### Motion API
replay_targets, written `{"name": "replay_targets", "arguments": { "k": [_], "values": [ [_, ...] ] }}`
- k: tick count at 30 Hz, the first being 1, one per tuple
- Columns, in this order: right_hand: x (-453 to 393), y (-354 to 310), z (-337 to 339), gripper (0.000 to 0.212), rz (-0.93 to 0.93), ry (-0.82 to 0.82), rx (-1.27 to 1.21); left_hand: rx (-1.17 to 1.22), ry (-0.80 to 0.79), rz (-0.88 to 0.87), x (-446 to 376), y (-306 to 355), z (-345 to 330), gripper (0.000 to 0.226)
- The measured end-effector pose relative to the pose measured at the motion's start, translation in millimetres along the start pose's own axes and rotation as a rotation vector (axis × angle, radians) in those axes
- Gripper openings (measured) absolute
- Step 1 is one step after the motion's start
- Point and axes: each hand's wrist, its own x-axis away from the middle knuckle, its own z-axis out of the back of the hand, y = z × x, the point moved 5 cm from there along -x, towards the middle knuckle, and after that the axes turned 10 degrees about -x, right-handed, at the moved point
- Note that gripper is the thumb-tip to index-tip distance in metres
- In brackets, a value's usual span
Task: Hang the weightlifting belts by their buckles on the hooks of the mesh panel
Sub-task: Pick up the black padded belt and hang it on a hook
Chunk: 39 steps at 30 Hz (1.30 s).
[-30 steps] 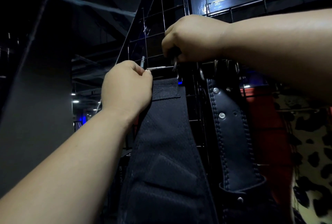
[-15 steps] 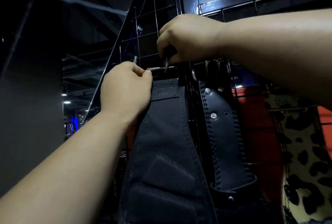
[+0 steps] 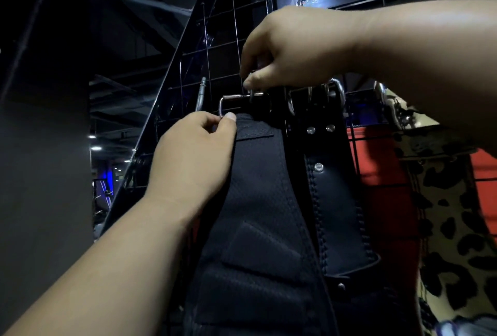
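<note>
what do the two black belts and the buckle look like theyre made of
Left belt: looks like woven nylon fabric, matte, with a fine mesh texture. Right belt: probably leather or imitation leather, smooth with a slight sheen, stitched edges and rivets. Buckle: shiny metal, likely steel.

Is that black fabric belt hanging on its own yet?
Cannot tell: both hands grip its buckle at the hook.

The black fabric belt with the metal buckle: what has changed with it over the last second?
Very little. The right hand pinches the top bar of the silver metal buckle as before, though the fingers now show more of the bar. The left hand keeps gripping the black fabric belt just below the buckle. The black leather belt beside it hangs unchanged.
</note>
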Motion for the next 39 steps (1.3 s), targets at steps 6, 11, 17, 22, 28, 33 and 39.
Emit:
{"name": "replay_targets", "arguments": {
  "k": [6, 11, 17, 22, 28, 33, 39],
  "values": [
    [9, 2, -6, 0.027, -0.082, -0.008, 0.006, 0.393, -0.167, 0.128, -8, -2, 3, 0.037],
    [12, 5, -3, 0.028, -0.141, 0.029, -0.172, 0.491, -0.161, 0.039, -12, 17, 17, 0.031],
    [24, 0, -1, 0.031, -0.18, 0.0, -0.178, 0.48, -0.096, -0.003, -8, 28, 18, 0.023],
    [32, -13, -7, 0.036, -0.111, 0.006, -0.002, 0.336, 0.016, -0.05, -2, 27, 21, 0.019],
    [48, -22, -10, 0.042, -0.149, 0.059, 0.06, 0.24, 0.067, -0.041, 4, 23, 20, 0.017],
    [72, -21, -18, 0.033, -0.277, 0.325, 0.009, 0.243, 0.08, 0.029, 5, 15, 21, 0.02],
    [99, -44, -39, 0.047, -0.327, 0.396, 0.182, 0.224, 0.075, 0.037, 10, 18, 21, 0.031]
  ]
}}
